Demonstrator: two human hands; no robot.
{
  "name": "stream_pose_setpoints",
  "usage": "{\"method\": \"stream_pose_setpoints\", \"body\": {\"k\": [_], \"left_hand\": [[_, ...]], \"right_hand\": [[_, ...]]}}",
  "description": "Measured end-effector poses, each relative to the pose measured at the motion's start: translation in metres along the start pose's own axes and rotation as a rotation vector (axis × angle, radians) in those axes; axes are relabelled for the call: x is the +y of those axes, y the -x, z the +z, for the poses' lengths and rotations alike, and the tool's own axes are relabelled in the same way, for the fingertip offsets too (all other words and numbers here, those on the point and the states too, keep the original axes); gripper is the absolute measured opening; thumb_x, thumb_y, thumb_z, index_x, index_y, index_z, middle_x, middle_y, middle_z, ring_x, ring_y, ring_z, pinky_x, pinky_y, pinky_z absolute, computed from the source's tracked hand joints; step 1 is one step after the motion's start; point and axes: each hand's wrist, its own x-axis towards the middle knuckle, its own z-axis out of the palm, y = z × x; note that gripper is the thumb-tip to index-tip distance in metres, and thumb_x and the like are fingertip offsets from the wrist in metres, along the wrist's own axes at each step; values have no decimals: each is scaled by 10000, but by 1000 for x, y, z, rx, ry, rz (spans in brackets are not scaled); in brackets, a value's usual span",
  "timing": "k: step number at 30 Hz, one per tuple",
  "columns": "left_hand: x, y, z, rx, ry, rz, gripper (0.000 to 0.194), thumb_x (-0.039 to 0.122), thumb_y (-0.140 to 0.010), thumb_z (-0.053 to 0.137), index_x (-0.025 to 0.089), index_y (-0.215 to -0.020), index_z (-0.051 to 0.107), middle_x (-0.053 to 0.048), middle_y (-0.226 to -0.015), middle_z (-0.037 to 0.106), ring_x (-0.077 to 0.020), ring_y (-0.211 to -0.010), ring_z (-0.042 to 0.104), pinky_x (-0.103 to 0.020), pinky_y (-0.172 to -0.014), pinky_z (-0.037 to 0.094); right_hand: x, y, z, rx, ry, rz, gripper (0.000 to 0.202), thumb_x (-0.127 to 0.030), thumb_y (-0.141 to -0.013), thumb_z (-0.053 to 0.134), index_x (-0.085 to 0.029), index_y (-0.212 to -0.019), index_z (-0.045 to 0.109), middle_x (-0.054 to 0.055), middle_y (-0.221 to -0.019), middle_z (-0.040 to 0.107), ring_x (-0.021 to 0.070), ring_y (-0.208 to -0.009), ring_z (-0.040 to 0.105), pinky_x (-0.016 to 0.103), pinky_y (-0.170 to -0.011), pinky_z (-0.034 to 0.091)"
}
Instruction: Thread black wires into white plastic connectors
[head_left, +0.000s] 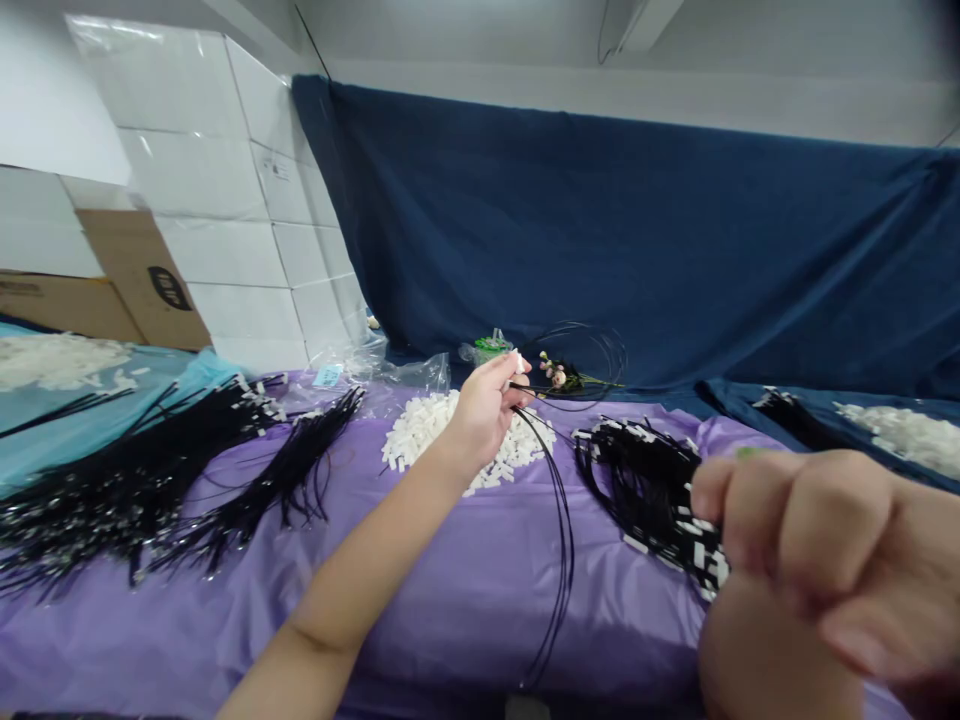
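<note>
Over a pile of small white pieces (420, 428), my left hand (486, 410) is closed round several thin black cords (559, 520). A small white piece (519, 362) shows at its fingertips, and the cords hang down toward the front edge. My right hand (832, 540) is raised close to the camera at the lower right, fingers curled. A bit of green shows at its top; what it grips is hidden. Beside it lies a bundle of black cords with white ends (637, 480).
Purple cloth (450, 570) covers the table. Black cord bundles (97, 490) lie at left, near clear plastic (405, 372). Behind are a green item (491, 345), small flowers (556, 374), stacked white boxes (217, 220) and a blue curtain (637, 240). More white pieces (911, 435) lie far right.
</note>
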Motion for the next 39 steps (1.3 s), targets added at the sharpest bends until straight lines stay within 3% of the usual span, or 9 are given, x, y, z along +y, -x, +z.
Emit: {"method": "stream_pose_setpoints", "body": {"k": [3, 7, 11, 15, 21, 27, 33, 39], "left_hand": [[-6, 4, 4, -48, -81, 78, 221, 221, -910, 549, 124, -713, 573, 53, -538, 390, -27, -439, 320, -161, -488, 302], [-7, 11, 7, -162, -153, 85, 232, 236, -884, 580, 116, -686, 577, 11, -623, 472, -27, -498, 372, -148, -442, 228], [-5, 12, 7, -298, -125, 62, 205, 230, -817, 643, 102, -667, 588, -5, -692, 502, -14, -493, 364, -158, -409, 171], [-3, 13, 6, -377, -93, 16, 223, 240, -810, 660, 94, -654, 595, 10, -647, 471, -4, -475, 336, -152, -416, 189], [-2, 16, 8, -389, -68, -19, 232, 250, -750, 718, 101, -636, 580, -5, -674, 492, -26, -524, 429, -150, -397, 169], [-1, 19, 9, -352, -140, 18, 237, 258, -766, 706, 113, -631, 577, 2, -657, 509, -12, -481, 359, -157, -423, 234], [0, 21, 10, -340, -226, 47, 261, 306, -760, 710, 123, -632, 576, -6, -646, 500, -46, -543, 413, -150, -417, 202], [0, 20, 9, -354, -253, 71, 267, 340, -755, 721, 130, -646, 595, -3, -648, 485, -51, -534, 378, -169, -413, 179]], "right_hand": [[4, -3, 17, 76, 78, -35, 197, -411, -784, 720, -217, -810, 741, 33, -625, 618, 147, -518, 559, 313, -488, 481], [13, -18, 37, 195, 141, -129, 64, -243, -815, 705, -236, -860, 751, 3, -614, 604, 117, -487, 512, 278, -464, 415], [17, -32, 44, 301, 454, -91, 88, -129, -794, 700, -210, -788, 737, -32, -565, 519, 86, -494, 444, 259, -482, 334], [17, -35, 45, 295, 628, -107, 114, -123, -780, 672, -179, -681, 686, -49, -525, 430, 71, -488, 380, 256, -486, 297], [18, -33, 48, 274, 663, -156, 127, -123, -777, 658, -185, -668, 677, -54, -525, 399, 60, -479, 362, 241, -468, 280], [17, -33, 49, 273, 713, -165, 124, -127, -770, 642, -186, -664, 668, -55, -523, 399, 59, -473, 365, 236, -460, 286], [14, -31, 52, 290, 756, -188, 130, -102, -762, 634, -178, -660, 663, -56, -523, 393, 55, -470, 361, 229, -458, 284], [14, -32, 50, 281, 746, -165, 129, -118, -768, 631, -184, -660, 658, -58, -523, 381, 57, -469, 351, 234, -462, 280]]}}
